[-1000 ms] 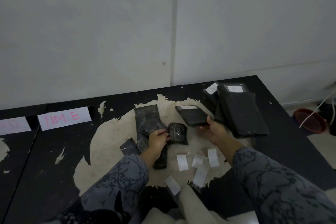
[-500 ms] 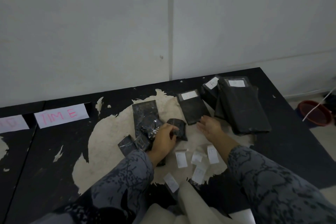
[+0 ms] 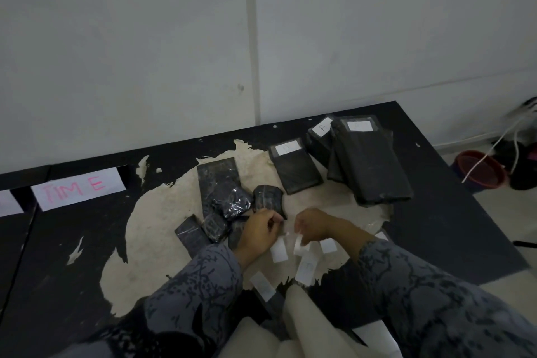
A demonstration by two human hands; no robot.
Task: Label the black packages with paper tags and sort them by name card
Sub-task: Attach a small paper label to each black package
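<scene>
Glossy plastic pkgs, matt paper tags, peeling black tabletop

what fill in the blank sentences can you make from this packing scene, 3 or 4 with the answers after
1. The name card by the wall reads ____ in pink letters.
2. The right hand pinches a white paper ____.
3. The flat black package next to the big stack carries a white tag marked with the letter ____.
4. The red basin stands on the ____, off the table.

Missing words: TIME; tag; D; floor
</scene>
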